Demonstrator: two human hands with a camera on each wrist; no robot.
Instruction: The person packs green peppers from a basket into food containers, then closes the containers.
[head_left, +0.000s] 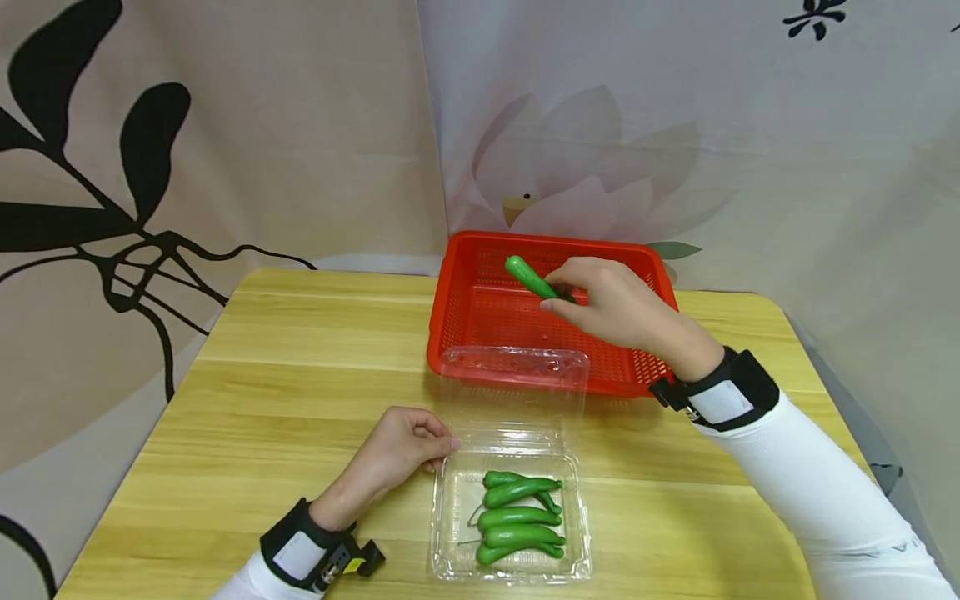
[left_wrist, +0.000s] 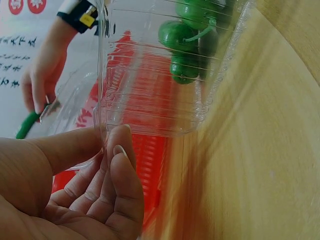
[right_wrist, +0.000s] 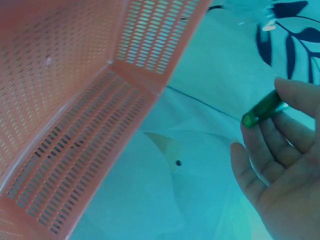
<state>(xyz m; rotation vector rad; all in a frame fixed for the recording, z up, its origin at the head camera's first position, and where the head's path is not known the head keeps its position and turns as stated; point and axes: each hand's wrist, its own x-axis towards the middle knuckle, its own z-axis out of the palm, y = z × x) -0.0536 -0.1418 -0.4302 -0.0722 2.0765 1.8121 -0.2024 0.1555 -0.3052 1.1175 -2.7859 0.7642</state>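
Observation:
My right hand pinches a green chili pepper between thumb and fingers, over the red basket. In the right wrist view the pepper shows one rounded end toward the camera. Below, my left hand grips the rim of a clear plastic clamshell box at its far left corner, near the hinge. The left wrist view shows thumb and fingertips pinching the thin plastic edge. Several green chili peppers lie crosswise inside the box, some with thin stems.
The clear lid stands folded back toward the basket, its far edge overlapping the basket's front wall in the head view. Both box and basket rest on a wooden table. Behind the table hangs a printed cloth with plant and flower patterns.

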